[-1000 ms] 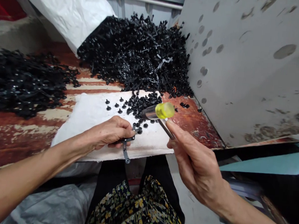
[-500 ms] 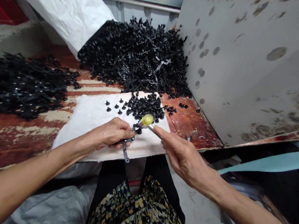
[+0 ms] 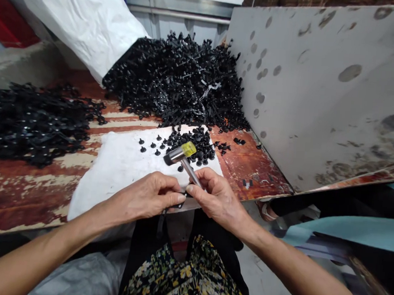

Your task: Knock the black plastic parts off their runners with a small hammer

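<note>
My left hand (image 3: 158,194) is closed on a black jointed bracket (image 3: 161,221), whose lower arm hangs past the cloth's front edge. Held in my right hand (image 3: 214,196) is a small mallet (image 3: 180,153) with a metal head, one yellow face and one dark face. Its handle rises from between my fingers, the head above the cloth. The right thumb and fingertips meet the bracket's end beside my left thumb; the exact contact is partly hidden. Just beyond the mallet lies a cluster of small black round-footed pieces (image 3: 200,144) on the white cloth (image 3: 114,168).
A large heap of black parts (image 3: 178,78) spills from a white sack (image 3: 87,23) at the back. Another dark heap (image 3: 30,122) lies left on the worn red table (image 3: 22,189). A stained grey panel (image 3: 309,92) stands along the right. A foot (image 3: 267,211) shows below the table.
The mallet's head has lifted off the bracket and turned, its yellow face now pointing up and right. My right hand has come in to meet my left, and the bracket has shifted closer to me.
</note>
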{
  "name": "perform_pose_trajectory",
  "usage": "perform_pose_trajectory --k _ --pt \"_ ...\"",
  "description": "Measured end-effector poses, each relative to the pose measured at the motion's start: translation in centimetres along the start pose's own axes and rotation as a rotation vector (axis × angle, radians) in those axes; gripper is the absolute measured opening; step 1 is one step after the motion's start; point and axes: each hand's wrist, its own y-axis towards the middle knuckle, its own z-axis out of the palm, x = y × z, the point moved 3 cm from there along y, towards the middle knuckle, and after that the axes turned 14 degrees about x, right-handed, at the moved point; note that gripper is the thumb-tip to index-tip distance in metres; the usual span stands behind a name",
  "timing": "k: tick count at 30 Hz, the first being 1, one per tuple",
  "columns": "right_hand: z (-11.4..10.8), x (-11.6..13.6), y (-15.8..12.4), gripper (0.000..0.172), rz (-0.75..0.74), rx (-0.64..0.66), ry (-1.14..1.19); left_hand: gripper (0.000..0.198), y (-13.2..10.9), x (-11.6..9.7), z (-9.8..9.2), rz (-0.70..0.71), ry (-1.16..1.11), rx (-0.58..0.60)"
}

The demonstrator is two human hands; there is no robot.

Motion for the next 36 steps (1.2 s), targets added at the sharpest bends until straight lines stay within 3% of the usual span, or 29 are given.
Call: perform_pose_trajectory --k 3,5,7,10,13,17,21,36 --pt "-0.2 -0.1 0.0 0.017 0.033 -0.082 0.115 0.036 -1.3 0.6 -0.7 0.084 -0.178 -0.389" --pt "-0.4 -0.2 0.2 0.020 0.062 -0.144 0.172 0.054 -2.0 1.2 -0.3 0.058 -0.427 -0.511" --pt "-0.2 -0.2 0.4 0.022 0.085 -0.167 0.201 0.062 -1.8 1.5 0.7 0.010 -0.649 -0.443" --pt "0.6 -0.1 0.6 0.019 0.081 -0.101 0.178 0.057 -1.0 1.1 1.6 0.004 -0.758 -0.319" --pt "0.7 0.0 0.4 0.019 0.055 -0.071 0.097 0.042 0.0 0.8 0.6 0.016 -0.785 -0.353" --pt "-0.9 -0.4 -0.7 0.022 -0.007 -0.215 0.043 0.018 0.8 0.9 -1.5 -0.065 -0.788 -0.404" --pt "-2.0 -1.4 -1.7 0.024 0.020 -0.251 0.078 0.024 1.4 0.9 -2.3 -0.179 -0.777 -0.387" --pt "-2.3 -2.3 -1.8 0.025 -0.001 -0.220 0.159 0.028 2.0 1.0 -2.7 -0.221 -0.780 -0.429"
